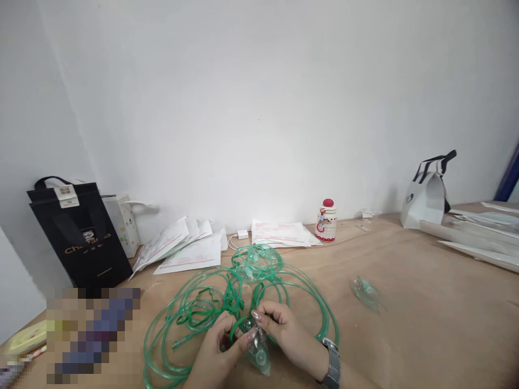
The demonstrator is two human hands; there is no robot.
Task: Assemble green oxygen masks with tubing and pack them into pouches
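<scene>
A clear, green-tinted oxygen mask (pixel 259 354) is between my two hands, low in the middle of the view. My left hand (pixel 225 343) pinches it from the left, beside its green elastic strap (pixel 236 325). From the right, my right hand (pixel 279 327), with a watch on the wrist, pinches the mask's upper edge. Coils of green tubing (pixel 162 329) spread on the table around and behind my hands. More green straps (pixel 194 319) lie tangled among them, and further clear masks (pixel 256 258) rest at the back of the pile.
A single clear mask-like piece (pixel 365 292) lies to the right on the brown table (pixel 405 324). White packets (pixel 190 254) lean along the wall near a white adapter (pixel 242 234). A bottle (pixel 326 221), a black bag (pixel 81 237) and a white bag (pixel 424 200) stand behind.
</scene>
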